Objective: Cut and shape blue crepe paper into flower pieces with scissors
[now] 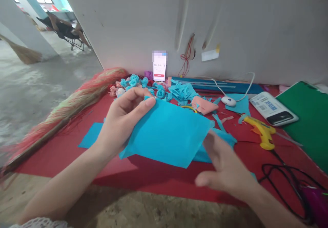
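Note:
A sheet of blue crepe paper [166, 132] is held up over the red tabletop by my left hand [125, 118], its thumb and fingers pinching the upper left corner. My right hand [225, 166] is at the sheet's right edge, thumb spread away from the fingers; the fingertips are partly behind the paper and slightly blurred. More blue paper [89, 136] lies on the table beneath and to the left. Behind the sheet are blue paper flowers [134, 80] and a heap of blue paper scraps [183, 91].
To the right lie a yellow glue gun [263, 132], a white device with a dark end [273, 108], a green board [310, 118] and black cable [279, 170]. A phone [159, 66] showing a timer leans on the wall. Coloured fibre strands [69, 98] line the left edge.

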Tool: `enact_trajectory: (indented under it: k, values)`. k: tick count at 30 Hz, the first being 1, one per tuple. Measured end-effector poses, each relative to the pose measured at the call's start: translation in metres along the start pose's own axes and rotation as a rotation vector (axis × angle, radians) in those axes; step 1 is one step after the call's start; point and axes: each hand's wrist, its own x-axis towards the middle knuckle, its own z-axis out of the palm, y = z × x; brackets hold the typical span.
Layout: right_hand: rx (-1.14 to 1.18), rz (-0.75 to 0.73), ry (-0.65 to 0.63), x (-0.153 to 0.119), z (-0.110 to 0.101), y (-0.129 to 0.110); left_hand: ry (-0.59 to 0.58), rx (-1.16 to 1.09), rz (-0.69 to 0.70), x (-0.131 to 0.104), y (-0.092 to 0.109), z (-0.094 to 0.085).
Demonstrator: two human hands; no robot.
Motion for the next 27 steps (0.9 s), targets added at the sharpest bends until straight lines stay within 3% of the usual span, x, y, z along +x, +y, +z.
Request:
enact_trajectory:
  k: [1,2,5,8,11,14,19,21,24,27]
  values:
    - [0.065,0.041,-0.092,0.001,0.008,0.000,0.001,-0.039,-0.026,0.000,0.000,0.002]
    - [0.111,0.069,-0.095,0.002,0.016,0.000,0.001,-0.073,-0.044,0.000,0.000,0.003]
    - [0.180,0.039,0.004,0.007,0.027,-0.005,-0.004,-0.162,-0.062,0.000,0.000,0.006]
    - [0.117,0.031,0.074,0.010,0.015,-0.012,-0.006,-0.236,-0.048,0.002,0.000,0.001]
    - [-0.120,0.002,0.132,0.008,-0.007,-0.021,-0.070,-0.193,-0.050,0.007,-0.003,-0.010]
    - [-0.472,-0.191,0.215,-0.001,-0.023,-0.029,-0.135,-0.066,-0.032,0.013,-0.009,-0.021]
    - [-0.805,-0.366,0.351,-0.018,-0.024,-0.031,-0.188,0.164,0.049,0.020,-0.021,-0.024]
    - [-0.842,-0.367,0.354,-0.021,-0.021,-0.029,-0.127,0.335,0.142,0.018,-0.021,-0.017]
    - [-0.853,-0.361,0.318,-0.022,-0.019,-0.026,0.001,0.578,0.477,0.003,-0.015,-0.004]
    - [-0.840,-0.379,0.289,-0.022,-0.019,-0.025,-0.069,0.764,0.729,-0.020,-0.007,0.009]
